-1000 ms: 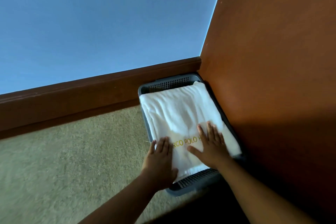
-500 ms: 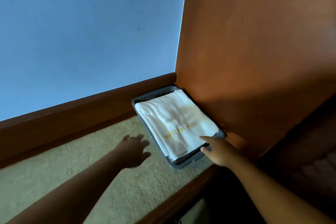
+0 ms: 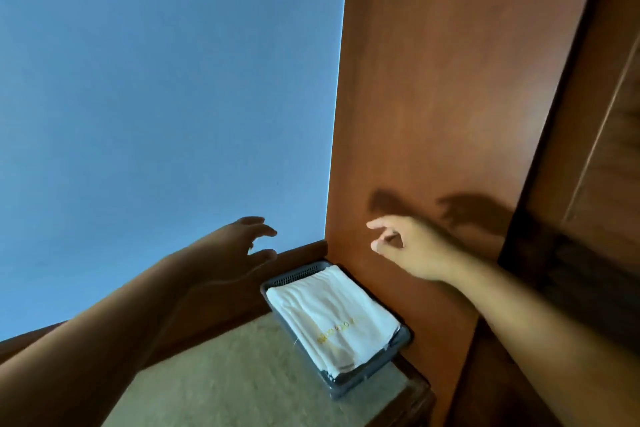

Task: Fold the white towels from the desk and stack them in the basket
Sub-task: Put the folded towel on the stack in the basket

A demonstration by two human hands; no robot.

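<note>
Towels (image 3: 332, 315) folded, stacked in grey basket (image 3: 294, 276) at far right, against brown panel (image 3: 433, 114). Our left hand (image 3: 235, 246) and right hand (image 3: 408, 246) hover above it, fingers loosely curled, gripping nothing.

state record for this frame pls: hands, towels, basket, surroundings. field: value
left hand: raised, fingers loosely spread, holds nothing
right hand: raised in front of the wood panel, fingers loosely curled, holds nothing
towels: white, folded, lying flat in the basket; gold lettering on the top one, too blurred to read
basket: grey, on the carpet, in the corner beside the wood panel
contact: neither hand touches towels or basket
surroundings: blue wall, brown baseboard; hand shadows on the panel
</note>
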